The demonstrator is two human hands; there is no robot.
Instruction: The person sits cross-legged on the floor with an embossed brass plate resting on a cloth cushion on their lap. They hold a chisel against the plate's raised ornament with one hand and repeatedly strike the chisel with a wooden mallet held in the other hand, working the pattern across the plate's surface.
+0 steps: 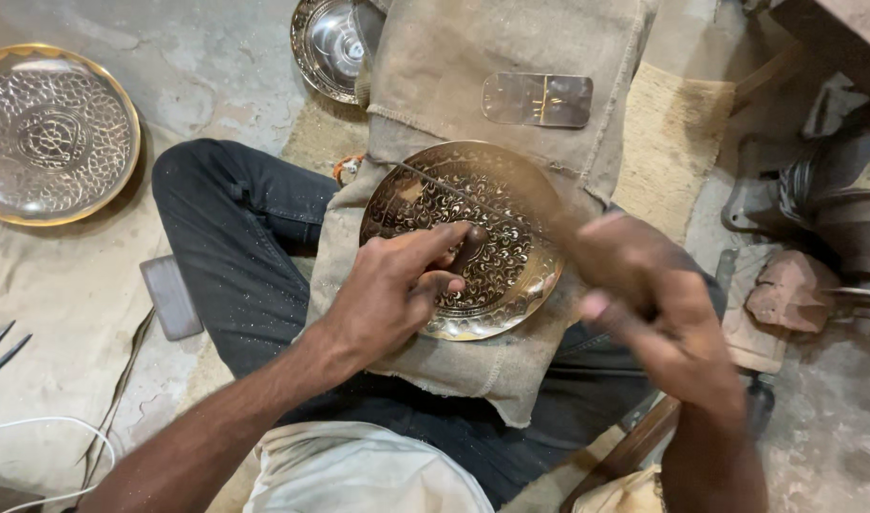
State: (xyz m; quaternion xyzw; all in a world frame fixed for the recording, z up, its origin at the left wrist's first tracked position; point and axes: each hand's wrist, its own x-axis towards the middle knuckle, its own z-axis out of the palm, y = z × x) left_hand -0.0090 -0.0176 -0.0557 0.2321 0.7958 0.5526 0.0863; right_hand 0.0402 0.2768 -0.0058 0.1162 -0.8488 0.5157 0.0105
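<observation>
An engraved round brass plate [473,204] lies on a burlap cushion [473,66] across my lap. My left hand [392,290] rests on the plate's near side and pinches a short dark punch tool [470,249] upright against the metal. My right hand [644,294] is blurred with motion at the plate's right edge, its fingers closed on a thin dark rod [473,198] that runs slantwise over the plate; the rod's gripped end is blurred.
A larger engraved plate with a gold rim [50,133] lies on the floor at left. A silvery bowl [329,43] sits at top centre. A flat metal piece [538,100] lies on the cushion. A grey block [171,296], metal tongs [0,350], a white cable [46,423] and dark machinery [834,190] surround me.
</observation>
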